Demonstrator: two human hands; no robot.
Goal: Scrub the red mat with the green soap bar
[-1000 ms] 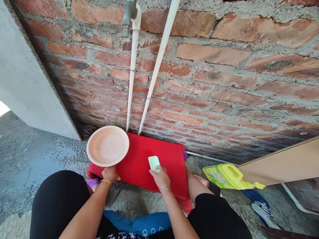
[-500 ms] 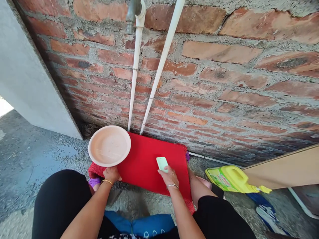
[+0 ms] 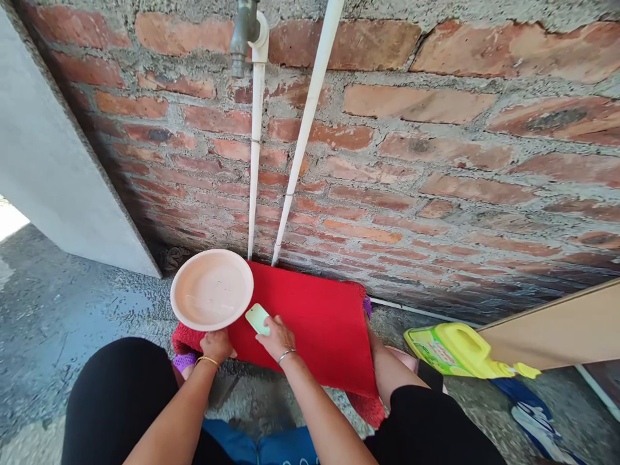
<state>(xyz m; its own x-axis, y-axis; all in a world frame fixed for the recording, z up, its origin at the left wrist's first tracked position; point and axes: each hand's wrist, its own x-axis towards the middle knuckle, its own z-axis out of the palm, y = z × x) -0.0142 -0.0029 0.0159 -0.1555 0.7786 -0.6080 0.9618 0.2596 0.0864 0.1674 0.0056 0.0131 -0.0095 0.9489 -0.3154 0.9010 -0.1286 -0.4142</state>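
Observation:
A red mat (image 3: 310, 323) with shaggy edges lies spread between my knees, its smooth side up. My left hand (image 3: 216, 345) is closed on the mat's near left edge, just below a pale pink basin (image 3: 212, 290). The basin rests on the mat's left end, with a little water and some specks in it. My right hand (image 3: 279, 337) grips a pale green scrub brush (image 3: 257, 318) by one end, close to the basin's right rim. The brush's flat back faces up; its underside is hidden.
A yellow detergent jug (image 3: 450, 349) lies on its side at the right, by a tan board (image 3: 557, 329) and a blue slipper (image 3: 526, 407). Two white pipes (image 3: 303, 129) and a tap (image 3: 242, 39) run along the brick wall (image 3: 416, 155). A grey slab (image 3: 72, 142) stands left.
My right hand has moved left across the mat with the scrub brush, from its right part to beside the basin. My left hand stays at the mat's edge. The view has shifted slightly.

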